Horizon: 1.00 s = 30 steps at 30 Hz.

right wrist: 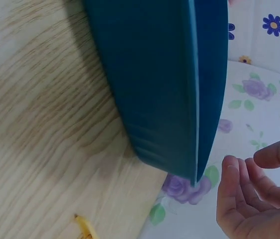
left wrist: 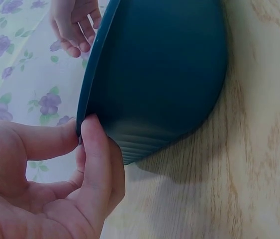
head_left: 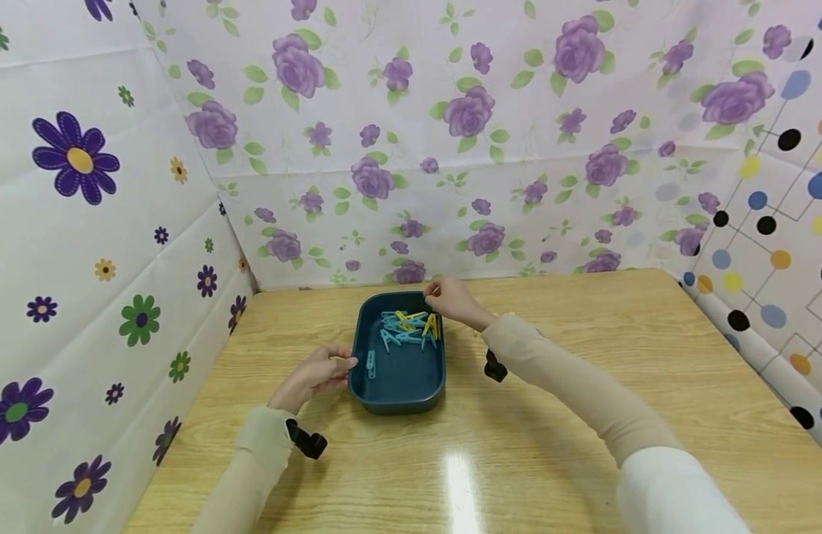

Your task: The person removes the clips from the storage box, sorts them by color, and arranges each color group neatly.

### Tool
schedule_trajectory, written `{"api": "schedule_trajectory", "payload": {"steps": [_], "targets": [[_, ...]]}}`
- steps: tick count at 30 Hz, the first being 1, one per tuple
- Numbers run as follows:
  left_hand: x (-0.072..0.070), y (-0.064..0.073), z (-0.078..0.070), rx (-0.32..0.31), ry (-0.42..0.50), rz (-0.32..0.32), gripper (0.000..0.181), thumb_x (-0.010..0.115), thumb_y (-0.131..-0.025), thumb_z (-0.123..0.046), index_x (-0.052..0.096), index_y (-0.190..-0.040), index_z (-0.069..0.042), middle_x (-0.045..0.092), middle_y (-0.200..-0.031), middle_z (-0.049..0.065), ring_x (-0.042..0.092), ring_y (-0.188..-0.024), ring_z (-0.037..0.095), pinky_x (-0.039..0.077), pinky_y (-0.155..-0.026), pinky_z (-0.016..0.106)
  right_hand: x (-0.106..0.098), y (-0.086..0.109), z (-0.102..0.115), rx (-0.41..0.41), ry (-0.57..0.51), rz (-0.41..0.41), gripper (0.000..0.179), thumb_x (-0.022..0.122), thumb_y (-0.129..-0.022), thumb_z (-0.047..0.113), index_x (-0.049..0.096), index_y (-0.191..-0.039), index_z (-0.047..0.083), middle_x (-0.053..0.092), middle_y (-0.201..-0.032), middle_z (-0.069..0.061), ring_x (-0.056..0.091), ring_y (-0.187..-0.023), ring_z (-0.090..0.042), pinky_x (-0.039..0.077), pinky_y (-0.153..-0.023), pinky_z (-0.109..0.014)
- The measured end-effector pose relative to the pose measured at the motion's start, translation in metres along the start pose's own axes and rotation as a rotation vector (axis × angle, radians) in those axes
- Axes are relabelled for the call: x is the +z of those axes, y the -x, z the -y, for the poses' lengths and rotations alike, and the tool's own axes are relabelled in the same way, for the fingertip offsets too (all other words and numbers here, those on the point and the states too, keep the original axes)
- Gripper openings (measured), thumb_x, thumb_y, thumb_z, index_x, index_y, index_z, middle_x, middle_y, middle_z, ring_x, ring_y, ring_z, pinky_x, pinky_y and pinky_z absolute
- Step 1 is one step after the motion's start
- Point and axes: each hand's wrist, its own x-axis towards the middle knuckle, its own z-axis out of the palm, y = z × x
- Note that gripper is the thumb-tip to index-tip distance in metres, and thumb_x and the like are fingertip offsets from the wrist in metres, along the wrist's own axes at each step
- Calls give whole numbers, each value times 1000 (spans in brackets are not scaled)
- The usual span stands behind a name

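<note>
A dark blue plastic tub (head_left: pixel 400 378) stands on the table. Several light-blue clothespins (head_left: pixel 411 337) and a few yellow clothespins (head_left: pixel 432 325) are heaped at its far end, while one blue clothespin (head_left: pixel 371 364) lies apart by the left wall. My left hand (head_left: pixel 320 368) pinches the tub's left rim between thumb and fingers, as the left wrist view shows up close. Over the far right corner is my right hand (head_left: pixel 451 300). In the right wrist view its fingers (right wrist: pixel 232 181) are loosely bent beside the rim, thumb apart from them, with nothing between.
A yellow object (right wrist: pixel 86 226) lies on the wooden table (head_left: pixel 571 356) right of the tub, mostly hidden by the right sleeve in the head view. Flowered cloth (head_left: pixel 411 148) hangs behind the table, with more patterned cloth at both sides.
</note>
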Motion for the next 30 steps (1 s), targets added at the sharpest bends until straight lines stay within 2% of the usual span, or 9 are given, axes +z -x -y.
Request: {"api": "schedule_trajectory", "payload": {"steps": [5,11,18,30], "targets": [[-1,0,1,1,11,11,34,55,-99,-12,45,-127,4,55,-78,0,54,-65,9,52,-62,22,4,-5,4,-19,-1,23,21,53,-97,16,67,-108,4,66,-111,-14,64,-88,-23,52,-71,-30],[-2,0,1,5,21,27,33,55,-99,-12,45,-126,4,55,-79,0,53,-65,9,51,-63,22,7,-8,8,-20,-11,22,21,53,-97,16,66,-108,4,65,-115,-14,64,-97,-24,52,-72,-30],[-2,1,-1,-3,15,24,29,54,-99,-12,46,-122,3,55,-78,1,53,-64,9,51,-61,22,13,-12,14,-24,3,24,25,52,-98,17,66,-112,1,65,-113,-15,63,-89,-23,48,-67,-28],[-1,1,-1,0,14,26,31,54,-99,-12,45,-124,3,53,-73,-1,52,-62,8,50,-60,21,24,-24,27,-73,-15,-7,24,53,-97,14,67,-111,-1,67,-112,-14,65,-97,-26,54,-78,-35]]}}
